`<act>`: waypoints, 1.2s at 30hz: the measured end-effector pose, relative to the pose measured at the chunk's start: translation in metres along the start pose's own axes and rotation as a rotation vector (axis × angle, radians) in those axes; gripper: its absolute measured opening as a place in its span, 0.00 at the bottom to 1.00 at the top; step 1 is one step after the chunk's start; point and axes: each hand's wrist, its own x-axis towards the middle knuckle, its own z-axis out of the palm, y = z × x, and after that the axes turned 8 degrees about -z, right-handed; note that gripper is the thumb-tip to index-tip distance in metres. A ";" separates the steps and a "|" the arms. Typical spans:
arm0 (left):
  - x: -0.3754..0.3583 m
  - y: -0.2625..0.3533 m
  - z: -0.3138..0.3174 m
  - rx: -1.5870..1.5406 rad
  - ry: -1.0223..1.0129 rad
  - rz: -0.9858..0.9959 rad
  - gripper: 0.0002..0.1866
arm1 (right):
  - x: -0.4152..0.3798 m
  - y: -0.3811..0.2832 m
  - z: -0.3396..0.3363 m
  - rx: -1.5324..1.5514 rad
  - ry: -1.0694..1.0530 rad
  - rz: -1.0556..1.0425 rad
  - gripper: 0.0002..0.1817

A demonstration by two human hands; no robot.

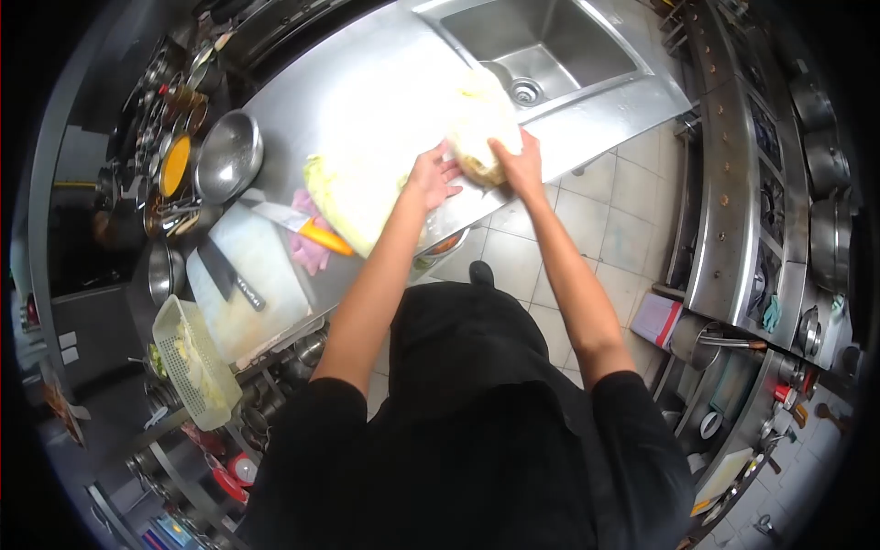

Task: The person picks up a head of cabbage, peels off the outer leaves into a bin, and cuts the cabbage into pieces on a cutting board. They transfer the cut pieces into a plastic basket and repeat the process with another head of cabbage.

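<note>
A pale cabbage is held at the front edge of the steel counter, near the sink. My right hand grips its right side, with the thumb across its lower part. Beside its left side is my left hand, palm turned up and fingers apart, holding nothing. More pale green cabbage leaves lie on the counter left of my left hand, partly washed out by glare. A knife with an orange handle rests on a pink cloth next to these leaves.
A white cutting board with a dark knife is at the left. Close by are a steel colander and a pale basket of scraps. The sink is at the top, and a stove stands on the right.
</note>
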 end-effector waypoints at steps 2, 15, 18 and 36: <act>0.023 0.001 0.014 -0.094 -0.082 -0.053 0.29 | -0.009 -0.031 -0.010 -0.129 0.079 -0.081 0.34; 0.095 0.064 0.179 -0.256 -0.767 0.596 0.38 | 0.168 -0.134 -0.162 -0.071 0.146 -0.628 0.20; 0.132 0.095 0.228 -0.386 -0.943 0.465 0.41 | 0.200 -0.140 -0.200 -0.096 0.141 -0.679 0.19; 0.269 0.110 0.416 -0.369 -0.613 0.793 0.39 | 0.419 -0.029 -0.342 0.257 -0.069 -0.417 0.15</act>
